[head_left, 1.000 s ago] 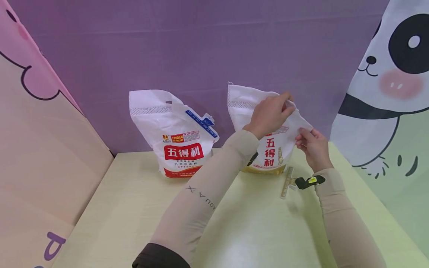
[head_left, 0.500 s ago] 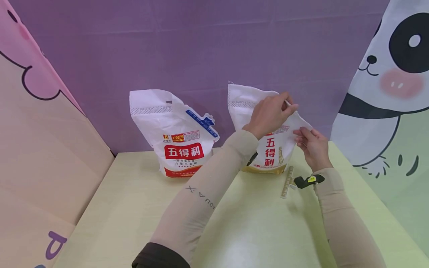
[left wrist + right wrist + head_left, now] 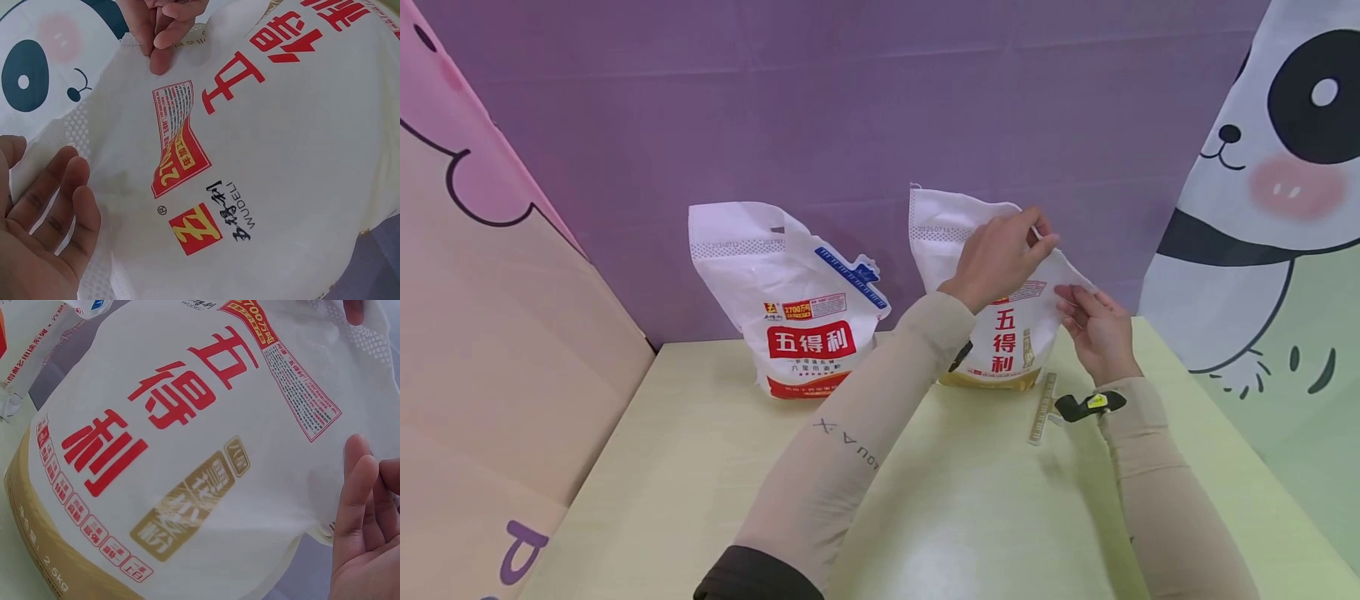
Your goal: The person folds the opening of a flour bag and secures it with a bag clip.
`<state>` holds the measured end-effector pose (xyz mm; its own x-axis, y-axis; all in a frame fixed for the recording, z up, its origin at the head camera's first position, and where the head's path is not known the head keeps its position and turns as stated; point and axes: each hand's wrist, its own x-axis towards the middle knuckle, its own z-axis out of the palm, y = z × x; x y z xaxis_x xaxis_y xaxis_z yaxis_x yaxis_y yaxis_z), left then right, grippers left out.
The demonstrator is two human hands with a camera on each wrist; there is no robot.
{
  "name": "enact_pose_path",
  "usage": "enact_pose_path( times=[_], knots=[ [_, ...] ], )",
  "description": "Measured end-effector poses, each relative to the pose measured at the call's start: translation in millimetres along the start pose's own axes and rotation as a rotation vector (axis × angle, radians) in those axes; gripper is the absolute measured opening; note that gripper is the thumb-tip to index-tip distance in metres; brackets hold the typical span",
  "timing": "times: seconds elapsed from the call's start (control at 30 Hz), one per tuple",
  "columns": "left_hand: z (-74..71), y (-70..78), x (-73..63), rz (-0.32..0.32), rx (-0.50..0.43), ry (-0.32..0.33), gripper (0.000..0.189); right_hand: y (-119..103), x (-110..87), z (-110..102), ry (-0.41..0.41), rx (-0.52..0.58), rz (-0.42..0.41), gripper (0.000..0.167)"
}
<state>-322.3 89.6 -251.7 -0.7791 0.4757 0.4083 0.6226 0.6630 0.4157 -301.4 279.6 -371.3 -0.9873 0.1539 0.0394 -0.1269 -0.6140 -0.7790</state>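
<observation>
A white flour bag with red lettering and a gold base stands on the table, its top leaning right. My left hand reaches across the bag's front and pinches its upper edge. Lower down, my right hand pinches the right corner of that edge. In the left wrist view, the left hand has its fingers bent at the dotted top band, and the right hand grips the corner. The right wrist view shows the right hand at the bag's side. A gold bag clip lies before the bag.
To the left stands a second white flour bag with a red label; a blue clip is across its folded right corner. Behind both hangs a purple cloth. A panda-print panel borders the pale table on the right.
Both hands stay at the same places on the right bag, with only slight finger shifts. The left hand's thumb moves a little along the top edge. The bags and clips keep their places.
</observation>
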Motion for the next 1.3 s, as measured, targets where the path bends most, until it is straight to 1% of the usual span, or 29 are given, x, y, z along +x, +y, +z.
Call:
enact_pose_path(
  times=[0.27,0.47,0.63,0.8,0.93,1.03,1.13,1.23,1.3],
  knots=[
    [1.7,-1.4,0.7,0.006,0.022,0.016,0.018,2.6,-1.7,-0.6,-0.015,0.049,0.003,0.014],
    [3.3,-2.9,0.7,0.000,0.024,0.035,0.020,4.3,-2.9,-1.3,-0.041,0.124,-0.001,0.016],
    [2.6,-2.4,1.7,-0.011,0.035,0.031,0.023,6.6,-5.3,2.2,-0.003,0.118,-0.029,0.020],
    [2.5,-1.5,1.3,-0.014,0.033,0.029,0.025,9.0,-2.7,3.5,0.040,0.122,-0.039,0.024],
    [2.5,-1.0,1.0,-0.018,0.037,0.028,0.025,10.9,0.4,4.1,0.082,0.143,-0.053,0.023],
    [2.7,-1.2,1.4,-0.012,0.046,0.030,0.026,12.0,1.6,5.2,0.107,0.135,-0.064,0.018],
    [3.2,-2.3,1.8,-0.004,0.049,0.036,0.026,12.3,1.6,6.5,0.110,0.133,-0.060,0.013],
    [3.6,-3.7,2.0,-0.007,0.056,0.050,0.025,12.6,1.1,7.7,0.107,0.142,-0.051,0.013],
    [4.0,-4.6,2.2,-0.011,0.061,0.061,0.025,13.4,0.8,8.6,0.117,0.128,-0.059,0.013]
  ],
)
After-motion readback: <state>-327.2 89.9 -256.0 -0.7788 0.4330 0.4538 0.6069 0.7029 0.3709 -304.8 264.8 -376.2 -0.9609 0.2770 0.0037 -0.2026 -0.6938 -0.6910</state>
